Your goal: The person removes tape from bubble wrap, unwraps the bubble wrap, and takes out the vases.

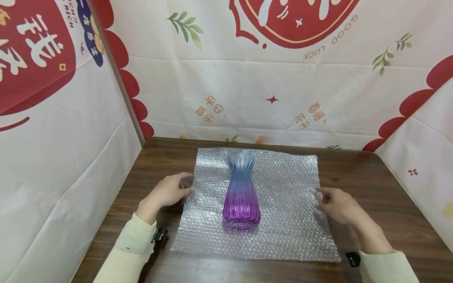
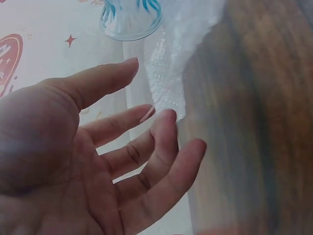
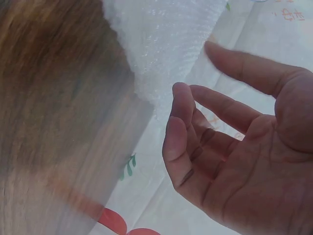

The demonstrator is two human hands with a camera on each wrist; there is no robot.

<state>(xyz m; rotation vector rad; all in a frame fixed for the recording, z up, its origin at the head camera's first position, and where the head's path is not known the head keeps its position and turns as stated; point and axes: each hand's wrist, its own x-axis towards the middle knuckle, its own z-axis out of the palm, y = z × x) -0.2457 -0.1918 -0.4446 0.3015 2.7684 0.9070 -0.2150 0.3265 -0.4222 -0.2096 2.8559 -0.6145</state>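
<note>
Bubble wrap (image 1: 286,212) lies spread flat beneath the glass vase (image 1: 242,192), so the laying-out looks done; none is folded over it yet. Left of the vase the left hand (image 1: 170,190), and farther off to its right the right hand (image 1: 339,204), curve loosely near the wrap's edges, gripping nothing; whether they touch it, I cannot tell.

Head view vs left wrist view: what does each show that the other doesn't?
Only head: the right hand near the right edge of the bubble wrap, both pale sleeves, and the purple lower body of the vase.

Only left wrist: the palm side of the left hand.

Both: the left hand itself, the vase's bluish mouth end, part or all of the wrap, brown wood tabletop and printed white cloth.
</note>
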